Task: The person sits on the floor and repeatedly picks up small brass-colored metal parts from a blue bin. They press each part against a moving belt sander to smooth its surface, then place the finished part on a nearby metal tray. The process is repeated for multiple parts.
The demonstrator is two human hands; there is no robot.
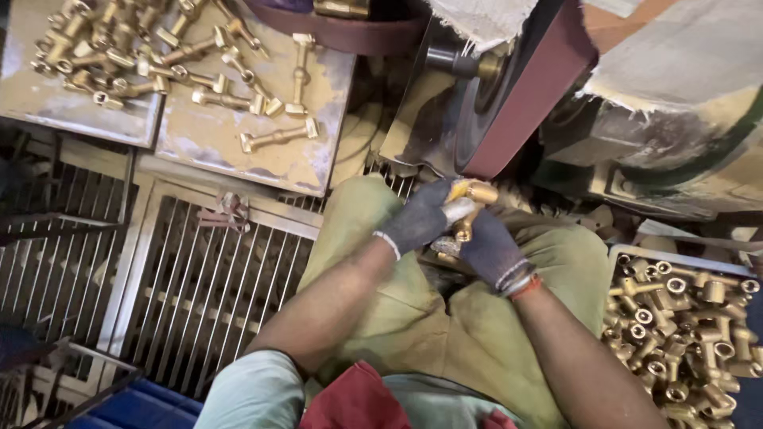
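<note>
Both gloved hands pinch one brass fitting (469, 208) between them, just under the lower edge of the belt (524, 95); whether the fitting touches the belt, cannot tell. Left to right: trays (48, 103) upper left, dusty, with a loose heap of brass fittings on the far one and several single long fittings spread over the nearer one. Below them a metal grate (199, 278) as floor, with a small red clip-like bit lying on it. Blue crate (135, 405) corner at bottom left. Left hand (417, 218), dark knit glove, fingers closed around the fitting's upper left end; forearm bare, runs down to a pale sleeve. Fitting sits over the lap, above olive trousers (381, 318), near the centre of frame. Right hand (489, 250), same kind of glove, red band at the wrist, grips the fitting's lower end from below, touching the left hand. Belt is dark red, runs tilted over a dark wheel (477, 103). Machine housing to the right is caked with yellow dust, and frayed cloth hangs over it. Bin (683, 262) at lower right, full of heaped brass fittings, just beside the right knee.
</note>
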